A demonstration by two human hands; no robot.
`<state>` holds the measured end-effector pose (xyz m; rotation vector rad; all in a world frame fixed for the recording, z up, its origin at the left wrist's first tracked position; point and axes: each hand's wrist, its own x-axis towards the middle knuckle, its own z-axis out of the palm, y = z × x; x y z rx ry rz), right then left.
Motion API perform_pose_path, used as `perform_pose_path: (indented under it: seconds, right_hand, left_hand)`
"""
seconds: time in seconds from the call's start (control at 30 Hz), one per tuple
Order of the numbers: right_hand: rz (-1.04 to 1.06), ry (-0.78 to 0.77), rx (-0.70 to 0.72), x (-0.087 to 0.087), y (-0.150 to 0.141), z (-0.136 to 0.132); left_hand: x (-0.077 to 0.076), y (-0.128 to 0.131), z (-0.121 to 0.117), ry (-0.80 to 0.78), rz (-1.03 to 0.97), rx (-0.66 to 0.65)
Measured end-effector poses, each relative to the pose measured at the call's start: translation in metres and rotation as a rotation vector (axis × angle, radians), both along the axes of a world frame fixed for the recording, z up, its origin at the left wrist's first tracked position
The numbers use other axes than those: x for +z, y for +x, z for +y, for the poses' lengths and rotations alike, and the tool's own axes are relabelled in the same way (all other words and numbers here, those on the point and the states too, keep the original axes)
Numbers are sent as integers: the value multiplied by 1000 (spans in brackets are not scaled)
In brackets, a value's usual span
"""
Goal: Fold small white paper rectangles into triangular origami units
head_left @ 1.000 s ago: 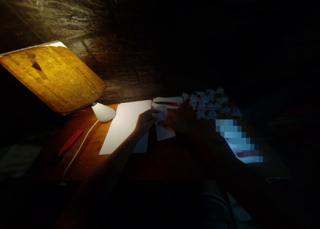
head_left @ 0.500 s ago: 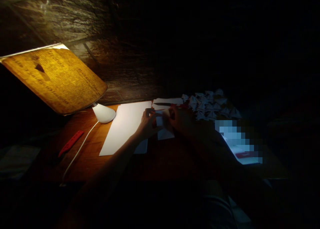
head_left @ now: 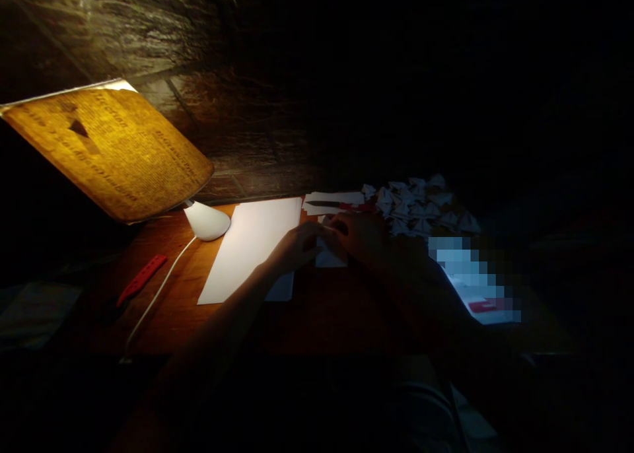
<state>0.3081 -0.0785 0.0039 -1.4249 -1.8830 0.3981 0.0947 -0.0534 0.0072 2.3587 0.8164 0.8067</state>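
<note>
A small piece of white paper [head_left: 331, 256] lies on the wooden table between my hands, a fold seemingly running across its top part. My left hand [head_left: 298, 243] reaches over its upper left side, fingers drawn together and closed on the paper. From the right, my right hand [head_left: 355, 234] has curled fingers pinching the paper's upper edge. The fingertips of both hands nearly meet there, and they hide part of the paper. Left of it rests a stack of larger white sheets [head_left: 252, 248], partly under my left forearm.
A knife [head_left: 324, 205] with a red handle lies on smaller sheets [head_left: 334, 197] behind my hands. Several folded paper pieces [head_left: 416, 209] are heaped at the back right, near a glowing screen [head_left: 470, 284]. A lamp [head_left: 208, 220], its white cord [head_left: 158, 298] and a red-handled tool [head_left: 142, 278] are at left.
My left hand has lowered and its raised fingers have come down onto the paper, towards my right hand. The upper part of the paper is now more covered.
</note>
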Motion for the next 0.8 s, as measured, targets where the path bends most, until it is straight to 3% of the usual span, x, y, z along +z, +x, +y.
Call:
perform_pose_path:
  seconds: [0.2, 0.43, 0.8]
  right_hand:
    - [34, 64, 152, -4, 1, 4]
    - [51, 98, 219, -10, 1, 10]
    - [88, 159, 238, -23, 1, 18]
  left_hand:
    - [-9, -4, 8, 45, 12, 93]
    - [-22, -8, 12, 180, 202, 238]
    - [-17, -9, 10, 184, 314, 146]
